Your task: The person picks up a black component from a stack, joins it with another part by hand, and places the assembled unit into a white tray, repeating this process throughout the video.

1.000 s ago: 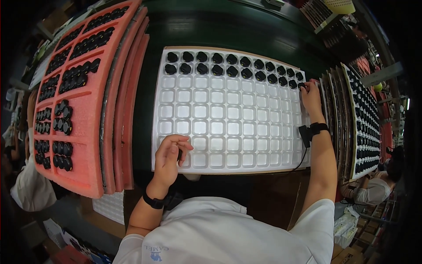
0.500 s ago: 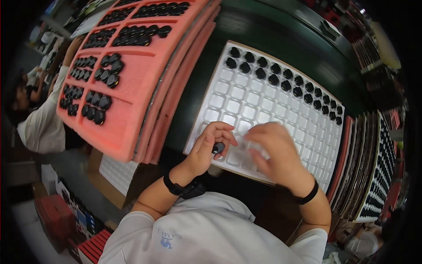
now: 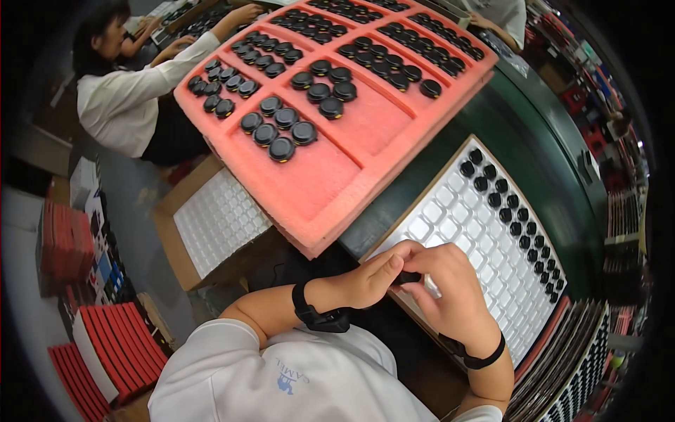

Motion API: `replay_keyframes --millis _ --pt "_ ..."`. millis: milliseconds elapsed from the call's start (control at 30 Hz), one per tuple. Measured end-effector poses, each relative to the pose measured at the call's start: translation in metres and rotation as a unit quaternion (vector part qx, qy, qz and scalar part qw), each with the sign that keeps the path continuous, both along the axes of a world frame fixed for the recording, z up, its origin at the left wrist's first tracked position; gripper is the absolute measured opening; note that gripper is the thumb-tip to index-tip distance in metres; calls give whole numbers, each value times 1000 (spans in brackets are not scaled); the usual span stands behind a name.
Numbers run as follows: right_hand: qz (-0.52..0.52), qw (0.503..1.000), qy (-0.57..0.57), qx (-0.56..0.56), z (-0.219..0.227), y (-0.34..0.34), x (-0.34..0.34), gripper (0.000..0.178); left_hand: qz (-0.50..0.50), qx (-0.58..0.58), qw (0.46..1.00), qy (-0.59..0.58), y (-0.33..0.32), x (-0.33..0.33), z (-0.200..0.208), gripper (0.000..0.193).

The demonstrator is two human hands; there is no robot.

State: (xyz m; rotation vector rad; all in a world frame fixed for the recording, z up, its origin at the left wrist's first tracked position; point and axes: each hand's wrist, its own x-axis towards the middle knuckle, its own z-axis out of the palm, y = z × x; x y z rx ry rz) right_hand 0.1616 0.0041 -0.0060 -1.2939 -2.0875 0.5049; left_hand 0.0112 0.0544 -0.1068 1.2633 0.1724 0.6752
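Brought together over the near-left corner of the white tray (image 3: 457,225): left hand (image 3: 365,281) and right hand (image 3: 453,292). Held between right thumb and fingers, with left fingers up against it: a small black part (image 3: 407,277), mostly covered. Cannot tell how much of the grip falls to the left, nor which way the part's long axis points.

Far and to the right of the hands, across bare cells: two filled rows (image 3: 515,228) along the tray's far-right long side, running from far left to near right. Nearer to these: the right hand.

Far and to the left, beside the white tray on the green worktop (image 3: 555,151): a pink foam tray (image 3: 313,183) with clusters of black pieces (image 3: 284,117). Nearer to its near corner: the left hand. Beyond, at left, lower down: a cardboard box (image 3: 169,246).
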Motion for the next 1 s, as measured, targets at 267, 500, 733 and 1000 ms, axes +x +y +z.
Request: replay_keyframes --millis 267,500,733,1000 --pt "40 999 15 19 42 62 -41 31 -40 -135 990 9 7 -23 -10 53" --pt "52 997 45 46 46 115 -74 25 -15 105 990 96 9 -52 29 21" --pt "51 992 -29 114 36 156 -91 22 -20 127 987 99 8 -59 24 21" --pt "8 990 -67 122 32 155 -94 28 -39 129 985 106 10 -58 27 20"
